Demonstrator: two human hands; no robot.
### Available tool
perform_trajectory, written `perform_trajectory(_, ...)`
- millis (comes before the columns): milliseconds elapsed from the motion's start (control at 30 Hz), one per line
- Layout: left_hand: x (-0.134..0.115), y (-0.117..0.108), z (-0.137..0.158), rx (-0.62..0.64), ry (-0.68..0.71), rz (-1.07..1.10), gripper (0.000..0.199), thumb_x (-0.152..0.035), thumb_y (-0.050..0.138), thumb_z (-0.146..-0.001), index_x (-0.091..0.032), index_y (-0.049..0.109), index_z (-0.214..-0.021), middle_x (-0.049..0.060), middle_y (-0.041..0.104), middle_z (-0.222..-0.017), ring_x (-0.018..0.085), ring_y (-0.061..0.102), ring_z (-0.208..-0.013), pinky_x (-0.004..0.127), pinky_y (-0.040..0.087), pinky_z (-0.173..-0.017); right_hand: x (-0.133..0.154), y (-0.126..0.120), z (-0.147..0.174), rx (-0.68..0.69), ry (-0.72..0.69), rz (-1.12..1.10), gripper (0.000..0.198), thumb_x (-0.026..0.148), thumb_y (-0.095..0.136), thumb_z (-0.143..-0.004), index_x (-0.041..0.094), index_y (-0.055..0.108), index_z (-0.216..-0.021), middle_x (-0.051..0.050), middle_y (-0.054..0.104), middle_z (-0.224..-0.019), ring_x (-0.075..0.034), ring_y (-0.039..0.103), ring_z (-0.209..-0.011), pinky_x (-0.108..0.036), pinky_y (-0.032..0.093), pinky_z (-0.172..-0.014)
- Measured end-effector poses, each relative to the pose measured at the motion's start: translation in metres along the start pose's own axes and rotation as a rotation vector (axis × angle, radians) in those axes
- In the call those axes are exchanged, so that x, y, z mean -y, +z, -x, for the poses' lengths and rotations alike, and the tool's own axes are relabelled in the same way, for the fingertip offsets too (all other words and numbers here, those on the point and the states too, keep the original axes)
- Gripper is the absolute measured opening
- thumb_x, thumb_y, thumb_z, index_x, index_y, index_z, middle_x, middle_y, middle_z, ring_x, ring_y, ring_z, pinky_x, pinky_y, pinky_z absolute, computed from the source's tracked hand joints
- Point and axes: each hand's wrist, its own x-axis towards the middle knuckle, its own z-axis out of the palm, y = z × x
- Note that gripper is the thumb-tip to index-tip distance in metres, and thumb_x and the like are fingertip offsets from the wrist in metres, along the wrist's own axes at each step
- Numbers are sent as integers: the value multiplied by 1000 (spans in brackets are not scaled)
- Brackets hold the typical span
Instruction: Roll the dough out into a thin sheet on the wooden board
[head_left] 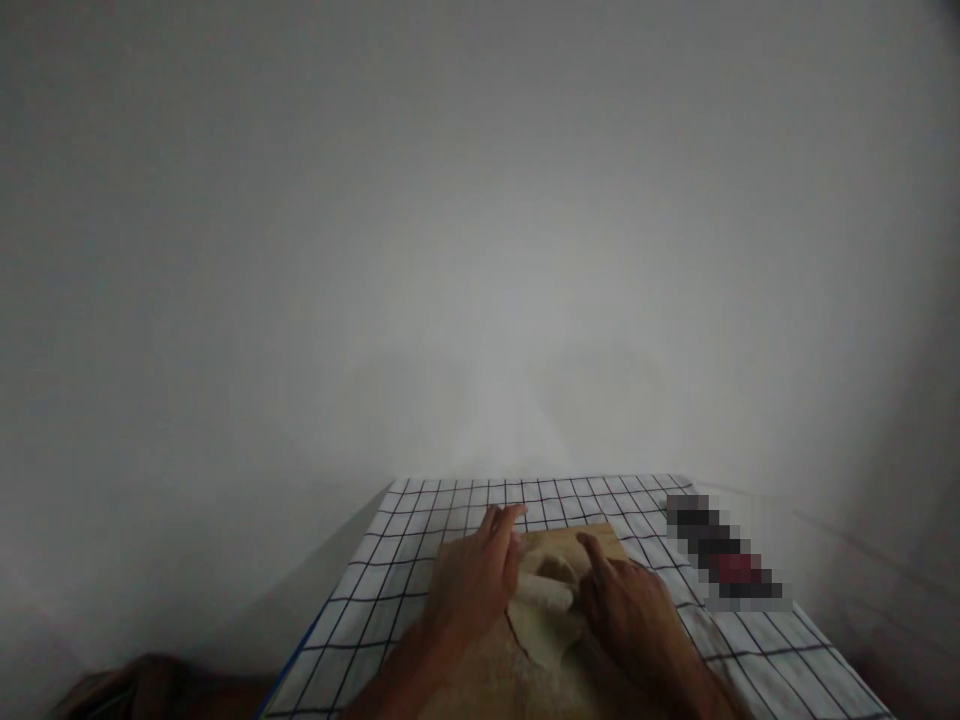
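A thin, uneven sheet of pale dough [549, 640] lies on a wooden board [487, 690]. Across it, between my hands, runs a pale cylinder that looks like a floured rolling pin [545, 593]. My left hand [474, 572] is at its left end, with some fingers pointing forward past the board's far edge. At the other end is my right hand [626, 600], its index finger stretched forward and the other fingers curled. Both hands cover the cylinder's ends, so the exact grip is partly hidden.
The board rests on a table with a white, black-checked cloth [367, 600]. A pixelated dark and red object [727, 555] is at the table's right side. Behind the table stands a plain pale wall [480, 250]. Something dark brown [142, 690] shows low on the left.
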Motion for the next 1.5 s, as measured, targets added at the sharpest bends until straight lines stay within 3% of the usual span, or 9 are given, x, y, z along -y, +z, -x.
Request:
perform_trajectory(100, 13, 12, -24, 46, 91, -54, 41, -19, 33, -99, -25, 53, -134, 6, 58, -136, 19, 64, -109, 35, 53, -93, -5, 16, -13, -64, 38, 45, 43, 22, 41, -94, 14, 53, -134, -17, 70, -110, -31, 67, -96, -40, 50, -74)
perform_trajectory(200, 29, 32, -36, 73, 143, -62, 39, -28, 42, -99, -24, 54, -136, 8, 49, -150, 28, 44, -138, 48, 40, -111, -10, 35, -17, -142, 31, 61, 40, 28, 45, -91, 20, 58, -129, -17, 61, -131, -35, 58, -115, -46, 49, -85)
perform_trajectory(300, 39, 49, -41, 99, 135, -71, 44, -37, 43, -100, -23, 50, -141, 11, 47, -152, 33, 36, -144, 62, 33, -112, -13, 46, -17, -153, 9, 34, 43, 28, 45, -90, 22, 55, -132, -14, 60, -135, -33, 55, -120, -48, 47, -90)
perform_trajectory(433, 45, 58, -35, 116, 124, -61, 44, -36, 38, -102, -26, 47, -144, 6, 45, -153, 28, 34, -145, 58, 29, -117, -14, 49, -16, -147, -18, 18, 49, 28, 45, -91, 19, 50, -139, -14, 58, -138, -32, 53, -124, -51, 43, -100)
perform_trajectory(733, 32, 36, 10, 61, 18, -66, 44, -34, 37, -102, -26, 50, -143, 4, 51, -149, 26, 41, -142, 54, 33, -116, -8, 45, -14, -103, -136, 36, 40, 30, 37, -99, 27, 60, -132, -9, 55, -144, -35, 46, -134, -62, 36, -106)
perform_trajectory(1000, 12, 19, 46, -21, 17, -164, 43, -25, 36, -101, -22, 52, -140, 7, 56, -144, 26, 49, -136, 54, 40, -113, 0, 34, -9, -107, -172, -9, 42, 29, 33, -101, 22, 60, -132, -12, 56, -143, -34, 47, -135, -61, 36, -108)
perform_trajectory(1233, 4, 18, 77, -84, 150, -330, 54, -16, 35, -102, -15, 25, -154, 12, 44, -153, 25, 37, -144, 50, 43, -113, -2, 41, -1, -111, -218, -43, 45, 28, 34, -100, 18, 56, -137, -14, 54, -145, -36, 47, -135, -60, 38, -105)
perform_trajectory(1333, -4, 12, 93, -75, 131, -353, 58, -19, 36, -103, -17, 14, -157, 11, 40, -156, 24, 32, -146, 48, 41, -115, -2, 39, 3, -134, -249, -83, 46, 31, 36, -100, 18, 53, -140, -14, 51, -147, -36, 44, -137, -60, 36, -107)
perform_trajectory(1500, -12, 6, 112, -69, 99, -363, 60, -32, 42, -103, -17, 21, -156, 10, 39, -157, 26, 35, -145, 46, 42, -114, 0, 24, 5, -112, -179, -136, 47, 29, 35, -100, 18, 47, -144, -16, 58, -136, -31, 55, -121, -48, 42, -99)
